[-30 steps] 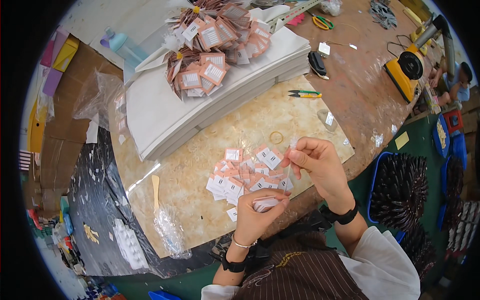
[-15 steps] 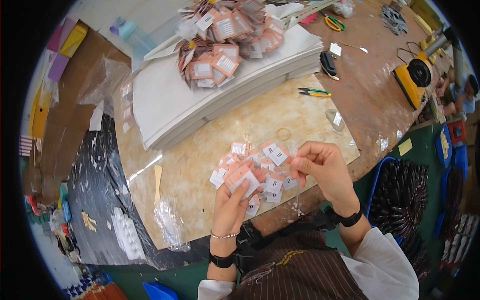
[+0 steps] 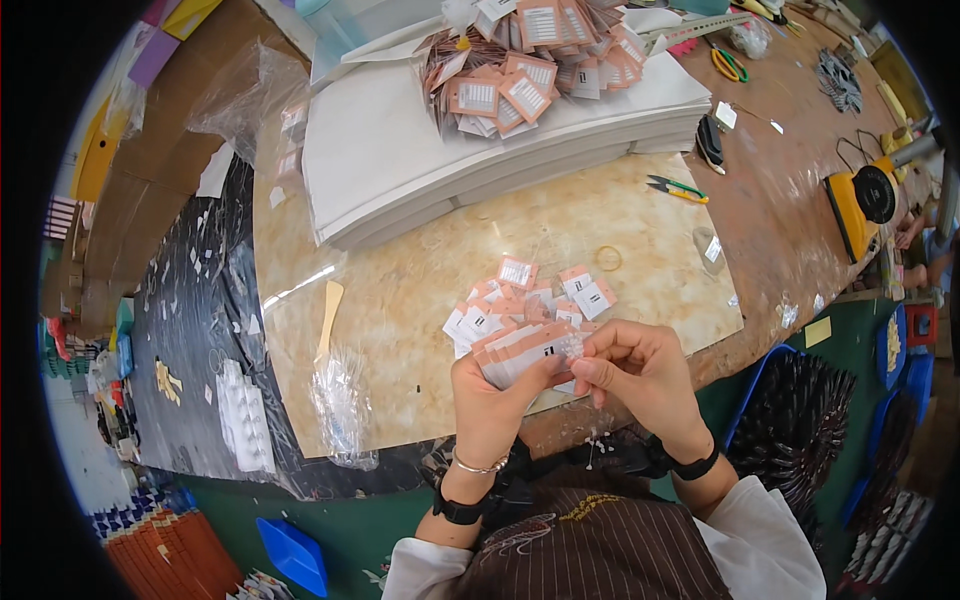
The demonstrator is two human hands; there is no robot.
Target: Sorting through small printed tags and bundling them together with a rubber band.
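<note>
My left hand (image 3: 490,400) is closed around a fanned stack of pink and white tags (image 3: 522,352), thumb in front. My right hand (image 3: 640,375) meets the right end of this stack, thumb and forefinger pinched together. Small clear or whitish bits show by these fingertips, too fine to make out. Thin clear strands with whitish ends (image 3: 597,448) hang below the right hand, over the table's near edge. Behind the stack lies a loose pile of similar tags (image 3: 480,318), some face up with dark print. A pair of tags (image 3: 588,292) lies at the pile's right.
Large bundles of tags (image 3: 510,92) rest on a thick stack of white sheets (image 3: 400,190) at the back. A yellow ring (image 3: 607,258), thread snips (image 3: 678,190), a wooden stick (image 3: 329,318) and a bundle of clear strands (image 3: 343,415) lie around. Blue bins hold dark items at right.
The right hand has come left and down to the held tags, which are now fanned wider. The view has shifted, so the table sits differently in the picture.
</note>
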